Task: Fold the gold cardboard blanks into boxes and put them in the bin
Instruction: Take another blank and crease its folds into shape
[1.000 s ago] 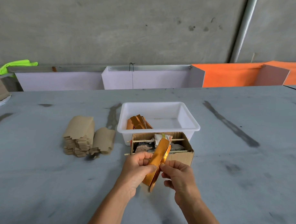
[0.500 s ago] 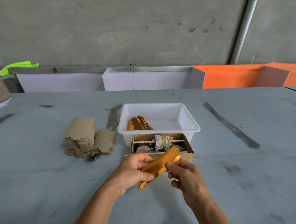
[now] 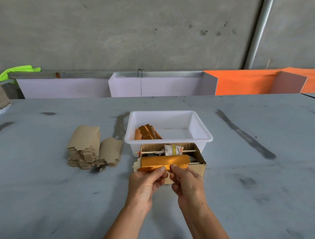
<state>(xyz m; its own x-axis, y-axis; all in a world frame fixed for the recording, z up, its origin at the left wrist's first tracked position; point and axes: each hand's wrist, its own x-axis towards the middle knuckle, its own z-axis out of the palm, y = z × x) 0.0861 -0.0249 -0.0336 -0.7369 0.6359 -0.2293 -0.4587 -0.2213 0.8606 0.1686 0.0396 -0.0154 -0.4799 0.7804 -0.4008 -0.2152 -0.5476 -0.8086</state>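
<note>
Currently the left hand [image 3: 144, 186] and right hand [image 3: 188, 185] pinch the lower edge of a gold blank [image 3: 164, 163], fingers [image 3: 159, 170] pressed onto it, held level above the tabletop [image 3: 48, 194]. Just beyond the fingers sits a brown cardboard box [image 3: 202, 164], then the white bin [image 3: 198, 125] holding folded gold boxes [image 3: 147, 132]. Stacked blanks [image 3: 86, 145] lie well left of the fingers.

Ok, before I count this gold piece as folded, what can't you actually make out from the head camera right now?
- Near edge of the gold piece: covered by the left hand and right hand, so its closure is hidden.
- Count of folded boxes in the white bin: they overlap.
- Contents of the cardboard box: behind the gold piece.
- Stacked blanks: too fine to count.
</note>
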